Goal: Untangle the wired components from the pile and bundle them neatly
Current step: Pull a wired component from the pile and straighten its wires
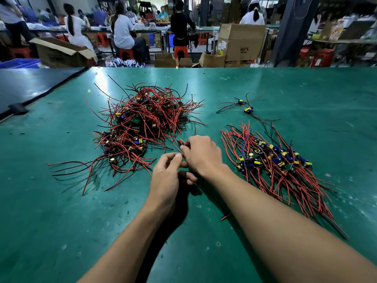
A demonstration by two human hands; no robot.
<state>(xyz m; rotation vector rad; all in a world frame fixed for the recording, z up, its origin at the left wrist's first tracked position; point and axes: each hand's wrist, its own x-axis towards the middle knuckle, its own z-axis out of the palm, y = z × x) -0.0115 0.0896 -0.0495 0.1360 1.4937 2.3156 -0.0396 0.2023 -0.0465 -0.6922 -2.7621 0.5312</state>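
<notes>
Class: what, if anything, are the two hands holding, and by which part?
The left hand and right hand pinch a red wire between their fingertips, beside the tangled pile. The fingers hide where along its length.

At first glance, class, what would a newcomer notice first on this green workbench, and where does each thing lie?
The big tangled pile of red and black wires sprawls left of centre on the green table. A straighter bundle lies at the right, wires fanned toward the near edge. Between them the left hand and right hand pinch a red wire.
</notes>
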